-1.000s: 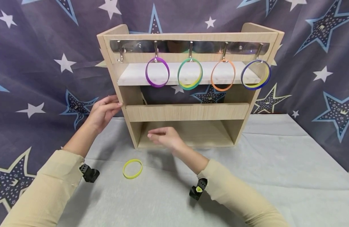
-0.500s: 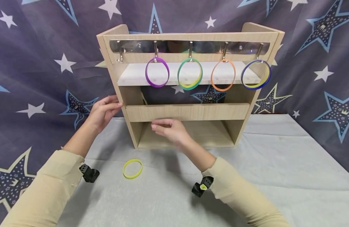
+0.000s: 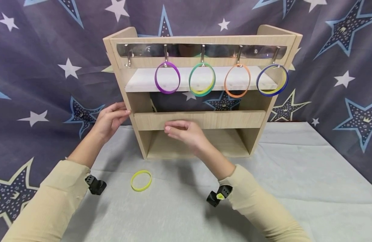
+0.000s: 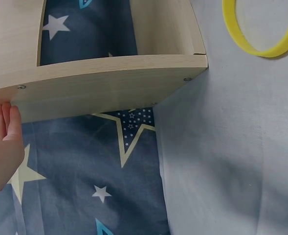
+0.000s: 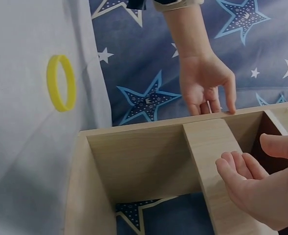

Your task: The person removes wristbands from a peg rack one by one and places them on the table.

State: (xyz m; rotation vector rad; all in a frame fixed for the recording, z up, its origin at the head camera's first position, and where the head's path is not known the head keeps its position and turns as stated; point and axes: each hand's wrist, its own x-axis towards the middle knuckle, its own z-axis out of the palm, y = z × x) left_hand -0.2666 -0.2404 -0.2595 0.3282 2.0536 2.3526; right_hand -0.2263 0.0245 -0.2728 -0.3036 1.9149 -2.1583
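My left hand (image 3: 110, 121) rests its fingertips and thumb against the left side panel of a small wooden shelf unit (image 3: 234, 120), steadying nothing between its fingers. In front of the shelf's lower crossbar floats my right hand (image 3: 189, 134), palm inward, fingers loosely bent and thumb apart from them, as the right wrist view shows; it holds nothing. On the cloth to the left lies a yellow silicone wristband (image 3: 140, 190). From metal hooks above hang a purple wristband (image 3: 167, 91), a teal one with a yellow inside, an orange wristband (image 3: 235, 96) and a blue wristband (image 3: 284, 86).
A shiny metal hook rail (image 3: 186, 50) runs along the shelf's top front, its leftmost hook (image 3: 127, 58) bare. Below it sits a white shelf board (image 3: 143, 79). Pale cloth (image 3: 295, 188) covers the table, and a dark star-patterned curtain (image 3: 52, 33) stands behind.
My right hand has risen and shifted right, from the shelf's bottom opening to the crossbar. The left hand and the wristbands have stayed in place.
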